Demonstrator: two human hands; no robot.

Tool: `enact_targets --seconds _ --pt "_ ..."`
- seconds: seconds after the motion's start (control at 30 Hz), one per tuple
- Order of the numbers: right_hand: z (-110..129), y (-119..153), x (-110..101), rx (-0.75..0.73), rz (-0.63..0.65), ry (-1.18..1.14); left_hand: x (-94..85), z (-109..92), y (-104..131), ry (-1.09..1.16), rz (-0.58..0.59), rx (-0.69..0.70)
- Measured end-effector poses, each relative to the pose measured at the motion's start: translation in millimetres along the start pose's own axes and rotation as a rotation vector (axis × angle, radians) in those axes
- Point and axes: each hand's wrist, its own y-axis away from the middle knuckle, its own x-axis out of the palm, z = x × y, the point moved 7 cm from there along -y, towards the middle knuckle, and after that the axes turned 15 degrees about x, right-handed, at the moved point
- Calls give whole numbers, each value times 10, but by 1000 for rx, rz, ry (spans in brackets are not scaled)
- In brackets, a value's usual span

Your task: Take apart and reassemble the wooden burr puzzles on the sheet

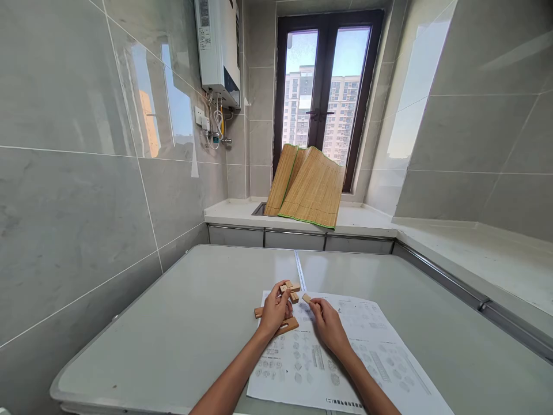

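My left hand [276, 308] is closed around a small cluster of joined wooden blocks [294, 287], held above the printed sheet. Its fingers cover part of the cluster. Between the fingertips of my right hand [327, 324] is a small light wooden block [306, 298], just right of the cluster and apart from it. Below my left hand lies a flat wooden piece with a slot [287, 326]. Another wooden piece [258, 312] sticks out to the left behind that hand; whether the two are one part is hidden.
A large paper sheet [345, 392] with printed diagrams lies under both hands on the pale folding table [185, 328], which has a seam down its middle. Behind it, bamboo mats [313, 187] lean on a white counter [358, 214] by the window. Tiled wall stands close on the left.
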Motion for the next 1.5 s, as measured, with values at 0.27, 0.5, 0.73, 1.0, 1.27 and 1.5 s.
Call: enact_targets --seconds 0.27,0.5,0.73,1.0,1.27,1.5 --pt "38 -18 58 62 123 -286 58 104 -1 48 39 -28" --pt "48 -52 -71 16 41 -215 140 105 29 70 110 -47" --pt "140 10 -10 47 150 -269 195 64 65 32 179 -15" --pt "142 31 -17 90 167 -346 204 -26 70 13 203 -8" --pt "100 6 15 149 234 -455 226 -125 122 -25 214 -6" --pt "115 31 67 325 338 -654 193 -141 107 -102 224 46"
